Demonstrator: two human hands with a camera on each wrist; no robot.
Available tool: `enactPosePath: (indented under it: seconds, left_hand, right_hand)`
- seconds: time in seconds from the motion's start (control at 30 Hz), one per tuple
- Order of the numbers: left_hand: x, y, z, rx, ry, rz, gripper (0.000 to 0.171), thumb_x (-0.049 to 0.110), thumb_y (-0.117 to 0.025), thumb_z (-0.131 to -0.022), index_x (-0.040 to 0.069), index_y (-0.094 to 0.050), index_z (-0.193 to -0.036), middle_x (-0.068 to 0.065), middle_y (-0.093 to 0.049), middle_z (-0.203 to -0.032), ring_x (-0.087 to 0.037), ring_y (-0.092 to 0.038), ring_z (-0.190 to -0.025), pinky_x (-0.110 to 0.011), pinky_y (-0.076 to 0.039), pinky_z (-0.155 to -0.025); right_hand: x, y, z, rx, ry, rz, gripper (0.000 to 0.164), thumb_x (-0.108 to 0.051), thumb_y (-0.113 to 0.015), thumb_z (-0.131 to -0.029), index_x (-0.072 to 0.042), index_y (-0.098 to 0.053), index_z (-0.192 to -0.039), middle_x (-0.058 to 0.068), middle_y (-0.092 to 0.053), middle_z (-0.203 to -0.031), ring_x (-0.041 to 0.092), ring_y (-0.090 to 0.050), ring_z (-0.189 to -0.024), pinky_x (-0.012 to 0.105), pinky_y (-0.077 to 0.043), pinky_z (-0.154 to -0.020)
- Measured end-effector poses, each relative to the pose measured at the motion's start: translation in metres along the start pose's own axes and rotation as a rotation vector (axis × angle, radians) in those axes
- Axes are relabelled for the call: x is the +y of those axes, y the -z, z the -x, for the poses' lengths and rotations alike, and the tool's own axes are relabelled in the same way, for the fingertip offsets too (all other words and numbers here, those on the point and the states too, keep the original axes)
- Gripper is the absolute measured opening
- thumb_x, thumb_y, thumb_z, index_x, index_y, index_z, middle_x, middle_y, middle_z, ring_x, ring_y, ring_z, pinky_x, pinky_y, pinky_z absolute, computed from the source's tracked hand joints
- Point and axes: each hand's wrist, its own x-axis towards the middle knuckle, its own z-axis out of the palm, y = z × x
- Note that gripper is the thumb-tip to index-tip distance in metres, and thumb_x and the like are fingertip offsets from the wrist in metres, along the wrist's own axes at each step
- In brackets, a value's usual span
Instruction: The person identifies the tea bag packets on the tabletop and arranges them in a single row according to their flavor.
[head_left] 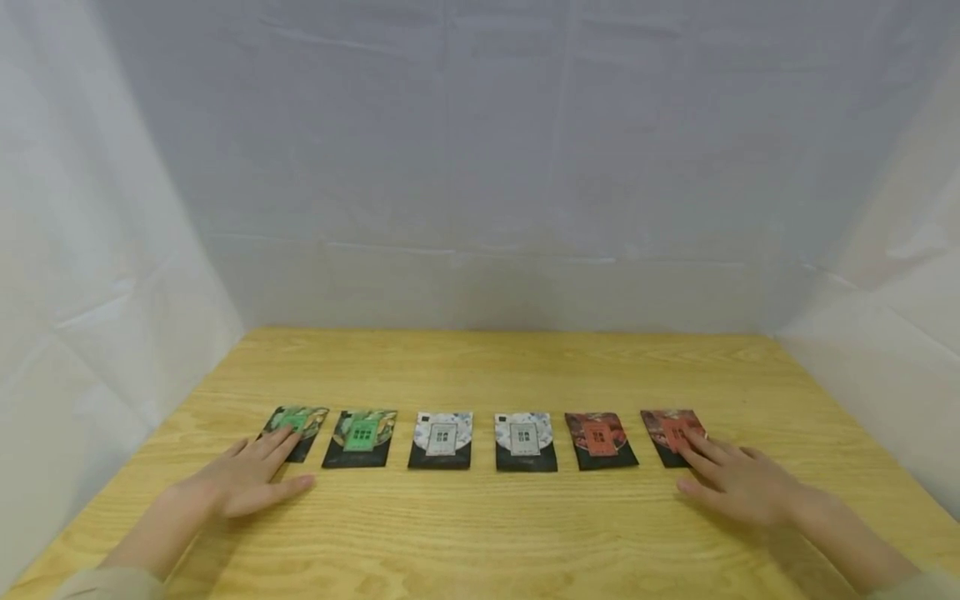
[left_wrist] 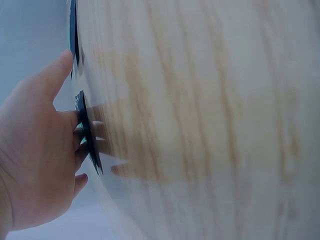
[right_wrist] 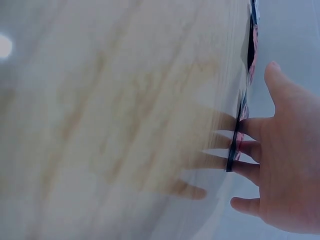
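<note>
Flat printed packets with black lower ends lie in a row across the table. At the left end, my left hand [head_left: 247, 481] rests its spread fingers on a green packet [head_left: 301, 451], thumb held out to the side. A second green packet [head_left: 360, 439] lies just right of it. Two white packets, one left [head_left: 440, 442] and one right [head_left: 525, 442], fill the middle. Beyond them comes a red packet [head_left: 601, 442]. My right hand [head_left: 746, 486] touches the outermost red packet [head_left: 660, 425] with extended fingers; both wrist views show the fingers over the packets' edges.
The wooden table [head_left: 480, 533] extends in front of and behind the row. White sheeting hangs at the back [head_left: 480, 167], with more sheets along the left side [head_left: 90, 292] and the right side [head_left: 892, 317].
</note>
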Motion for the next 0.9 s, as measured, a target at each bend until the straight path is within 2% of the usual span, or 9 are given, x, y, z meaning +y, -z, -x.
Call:
enactPosePath:
  seconds: [0.33,0.53,0.6,0.73,0.9]
  left_hand:
    - [-0.001,-0.001,0.0,0.023,-0.006,-0.01,0.083,0.056,-0.042,-0.093,-0.01,-0.026,-0.141,-0.033,-0.019,-0.145,-0.052,-0.017,-0.131,-0.068,-0.009,-0.102]
    - [0.003,0.001,0.0,0.073,-0.03,-0.024,0.082,0.055,-0.044,-0.092,-0.01,-0.028,-0.14,-0.034,-0.02,-0.144,-0.051,-0.02,-0.13,-0.068,-0.012,-0.102]
    - [0.004,0.003,-0.001,0.104,-0.046,-0.037,0.081,0.054,-0.045,-0.092,-0.009,-0.029,-0.14,-0.033,-0.021,-0.144,-0.05,-0.021,-0.13,-0.067,-0.013,-0.102]
    - [0.002,0.01,-0.005,0.163,-0.065,-0.075,0.076,0.051,-0.044,-0.094,-0.007,-0.031,-0.14,-0.032,-0.022,-0.144,-0.053,-0.023,-0.128,-0.068,-0.015,-0.101]
    - [0.008,0.021,-0.01,0.238,-0.08,-0.126,0.069,0.047,-0.038,-0.098,-0.006,-0.031,-0.141,-0.031,-0.026,-0.144,-0.055,-0.027,-0.125,-0.066,-0.017,-0.101]
  right_hand:
    - [-0.003,0.0,0.003,-0.012,-0.005,-0.003,0.064,-0.048,-0.041,-0.096,-0.001,-0.041,-0.139,0.025,-0.029,-0.145,0.05,-0.031,-0.126,0.072,-0.023,-0.093]
    - [-0.004,0.003,0.002,0.042,-0.003,0.037,0.064,-0.049,-0.04,-0.096,-0.001,-0.042,-0.139,0.023,-0.034,-0.144,0.048,-0.036,-0.124,0.071,-0.029,-0.09]
    - [-0.004,0.005,0.0,0.082,-0.009,0.052,0.064,-0.05,-0.04,-0.096,-0.001,-0.043,-0.138,0.022,-0.037,-0.142,0.046,-0.039,-0.123,0.068,-0.032,-0.09]
    - [-0.007,0.012,-0.007,0.22,0.0,0.087,0.061,-0.045,-0.045,-0.096,0.003,-0.048,-0.132,0.024,-0.047,-0.133,0.044,-0.045,-0.118,0.063,-0.037,-0.09]
    - [-0.009,0.022,-0.022,0.413,0.061,0.138,0.048,-0.027,-0.059,-0.092,0.01,-0.055,-0.121,0.028,-0.054,-0.122,0.046,-0.05,-0.111,0.059,-0.041,-0.09]
